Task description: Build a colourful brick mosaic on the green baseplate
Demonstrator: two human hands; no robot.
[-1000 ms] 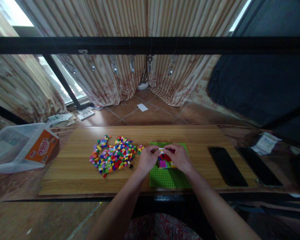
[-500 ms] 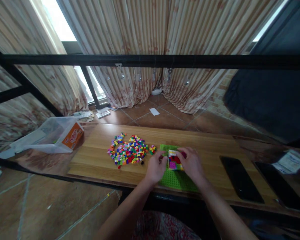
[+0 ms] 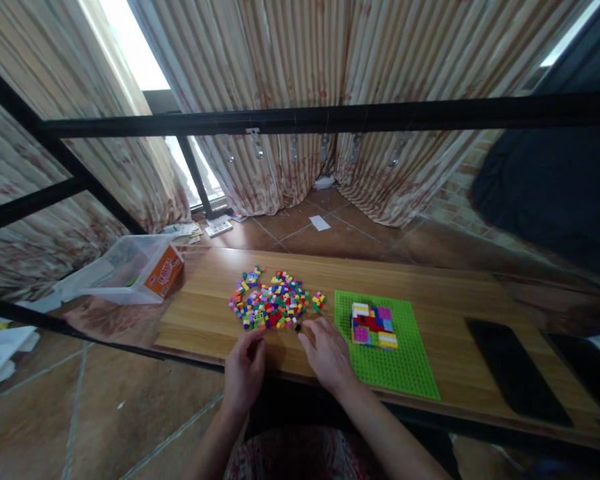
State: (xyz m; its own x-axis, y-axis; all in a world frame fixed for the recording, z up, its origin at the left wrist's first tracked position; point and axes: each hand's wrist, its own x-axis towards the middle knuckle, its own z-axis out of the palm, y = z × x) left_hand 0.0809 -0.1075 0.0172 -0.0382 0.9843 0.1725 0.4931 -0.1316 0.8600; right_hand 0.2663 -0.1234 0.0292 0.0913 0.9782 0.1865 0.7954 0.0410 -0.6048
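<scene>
Loose toy building bricks [image 3: 275,300] of many colours lie in a flat pile on the wooden table. My left hand [image 3: 244,370] is at the near side of the pile, fingers loosely curled, with nothing visible in it. Just right of the pile, my right hand [image 3: 329,353] has its thumb and fingers apart, close to a small black brick [image 3: 298,327]. A green baseplate [image 3: 415,360] lies to the right of this hand. On it sits a block of joined bricks [image 3: 375,325] in red, white, pink, blue and yellow, touched by neither hand.
A black phone-like slab [image 3: 515,370] lies at the table's right, with another dark slab [image 3: 585,367] beyond it. A clear plastic bin [image 3: 130,267] with an orange label stands left of the wooden table [image 3: 205,287]. A black metal rail [image 3: 300,121] runs across behind.
Both hands have left the joined bricks on the baseplate and moved left towards the loose pile. The joined bricks now show fully. The view has shifted slightly.
</scene>
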